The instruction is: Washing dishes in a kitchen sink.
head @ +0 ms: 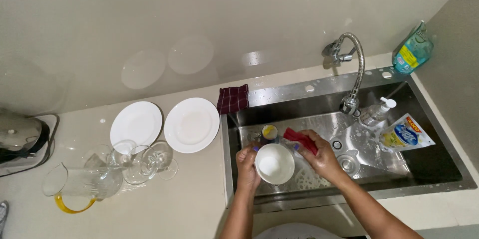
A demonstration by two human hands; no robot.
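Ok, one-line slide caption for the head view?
Over the steel sink, left hand holds a white bowl; right hand grips a red cloth.

Both forearms reach forward; left hand (247, 168) fingers curled in grip, right hand (323, 158) fingers clenched.

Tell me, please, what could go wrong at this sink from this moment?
1. The left hand holds the white bowl by its rim over the steel sink; if wet, it might slip and chip.
2. The right hand grips a red cloth near a cup in the basin; it could knock it.
3. The wine glasses crowd beside the glass jug; they might topple.
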